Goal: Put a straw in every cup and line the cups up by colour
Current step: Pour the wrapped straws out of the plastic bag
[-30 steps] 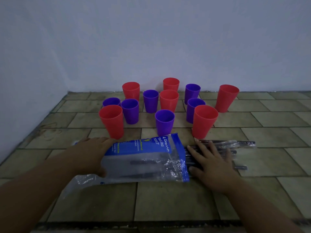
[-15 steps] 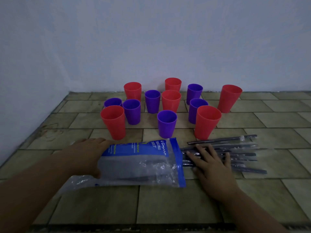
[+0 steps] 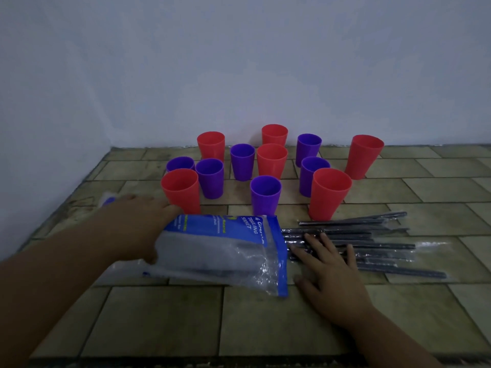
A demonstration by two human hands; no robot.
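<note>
"Straws (image 3: 366,243), where are they?"

"Dark and wrapped, fanned across the tiled floor (image 3: 159,320) at 4 o'clock, just in front of twelve red and purple cups (image 3: 271,163) clustered at 12 o'clock. No cup holds a straw."

"What might go wrong?"

"If the left hand (image 3: 138,227) drags the plastic bag (image 3: 225,248) toward 9 o'clock, it could tip the nearest red cup (image 3: 180,192) just beside it. Loose straws may roll."

"And the fingers?"

"The left hand's curl round the bag's end. The right hand (image 3: 326,266) lies flat, fingers straight and spread, pressing the straws."

The tiled floor (image 3: 305,314) carries red and purple cups (image 3: 265,195), wrapped straws (image 3: 372,243) and a plastic bag (image 3: 225,248).
</note>
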